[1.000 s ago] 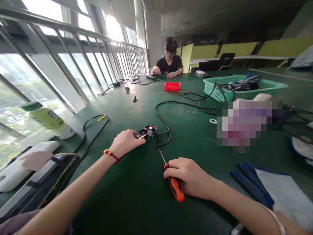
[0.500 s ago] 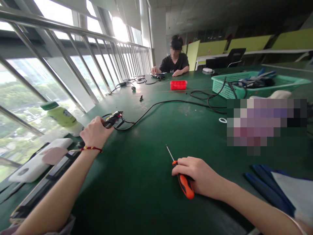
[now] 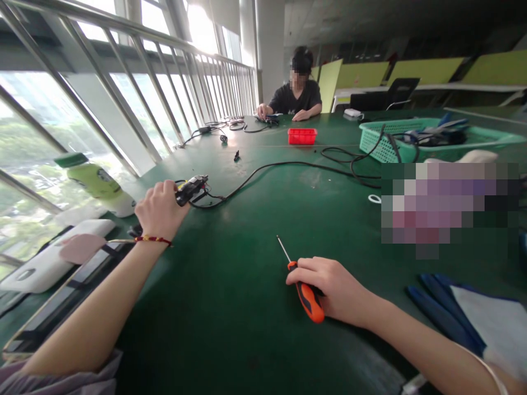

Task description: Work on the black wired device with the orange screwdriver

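My left hand (image 3: pixel 161 213) is closed around a small black device (image 3: pixel 191 189) with wires showing at its end. Its exact kind I cannot make out. A black cable (image 3: pixel 263 170) runs from it across the green table (image 3: pixel 230 285) to the right. In my right hand (image 3: pixel 329 285) is a screwdriver (image 3: pixel 307 299) with an orange and black handle. Its thin metal shaft points forward and a little left, and the hand rests close to the tabletop. The fingers wrap over the upper handle, hiding part of it.
A green-capped bottle (image 3: pixel 96 184), a white power bank-like case (image 3: pixel 53 258) and a black-strapped flat object lie left. A red tray (image 3: pixel 302 136) and a green basket (image 3: pixel 370 140) with tools stand farther off. Gloves (image 3: pixel 465 312) lie right. Another person (image 3: pixel 297 99) sits opposite.
The view has shifted slightly. My left hand has tilted the black device a little, showing more of its side. My right hand still holds the screwdriver in much the same place.
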The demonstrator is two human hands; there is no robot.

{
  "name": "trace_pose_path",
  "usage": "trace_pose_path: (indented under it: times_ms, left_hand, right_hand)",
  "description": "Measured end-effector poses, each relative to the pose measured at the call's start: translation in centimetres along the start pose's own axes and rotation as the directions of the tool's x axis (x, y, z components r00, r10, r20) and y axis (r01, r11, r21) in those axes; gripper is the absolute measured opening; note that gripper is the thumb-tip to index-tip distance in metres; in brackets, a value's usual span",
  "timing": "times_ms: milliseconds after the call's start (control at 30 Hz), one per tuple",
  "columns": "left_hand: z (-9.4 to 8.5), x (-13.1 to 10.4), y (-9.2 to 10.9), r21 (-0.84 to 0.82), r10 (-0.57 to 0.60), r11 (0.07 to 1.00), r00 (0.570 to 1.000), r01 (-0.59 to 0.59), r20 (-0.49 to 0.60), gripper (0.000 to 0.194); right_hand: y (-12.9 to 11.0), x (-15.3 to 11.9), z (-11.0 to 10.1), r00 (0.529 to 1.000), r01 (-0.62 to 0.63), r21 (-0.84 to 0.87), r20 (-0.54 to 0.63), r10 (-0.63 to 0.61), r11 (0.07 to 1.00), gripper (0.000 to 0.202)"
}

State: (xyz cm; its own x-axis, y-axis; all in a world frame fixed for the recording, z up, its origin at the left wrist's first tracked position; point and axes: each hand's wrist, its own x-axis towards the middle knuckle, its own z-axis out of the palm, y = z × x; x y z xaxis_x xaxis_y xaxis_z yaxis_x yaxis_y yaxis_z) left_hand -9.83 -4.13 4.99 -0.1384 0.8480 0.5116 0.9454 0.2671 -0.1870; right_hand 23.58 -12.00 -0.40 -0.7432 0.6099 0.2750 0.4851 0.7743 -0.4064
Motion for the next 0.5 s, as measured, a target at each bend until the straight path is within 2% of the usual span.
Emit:
trace_pose_path:
  times_ms: [133,200,267,300,367,500]
  left_hand:
    - [-2.4,0.2,1.6,-0.086,0.045,0.995,0.992,-0.055,-0.118,0.03]
    - [-3.2,-0.1,3.5,-0.169,0.126,0.975,0.986,-0.143,-0.107,0.029]
    - [-3.3,-0.6,6.0,-0.271,0.255,0.927,0.966,-0.259,-0.051,0.027]
    - [-3.1,-0.9,7.3,-0.326,0.338,0.887,0.941,-0.328,-0.029,0.027]
    - [-2.5,-1.2,10.0,-0.432,0.515,0.775,0.857,-0.461,0.009,0.026]
    - [-1.0,-0.7,14.1,-0.535,0.651,0.66,0.757,-0.528,0.057,0.033]
  right_hand:
    - [0.0,0.0,-0.1,0.99,-0.041,0.053,-0.135,0.048,0.998,0.028]
    - [0.0,0.0,-0.3,0.959,-0.111,0.105,-0.249,0.134,0.988,0.025]
    - [0.1,0.0,-0.4,0.909,-0.176,0.142,-0.357,0.216,0.974,0.027]
    - [0.2,0.0,-0.5,0.887,-0.199,0.145,-0.395,0.241,0.969,0.029]
    - [0.4,0.0,-0.7,0.855,-0.241,0.127,-0.442,0.272,0.962,0.032]
    - [0.9,0.1,-0.8,0.82,-0.341,0.117,-0.448,0.356,0.933,0.034]
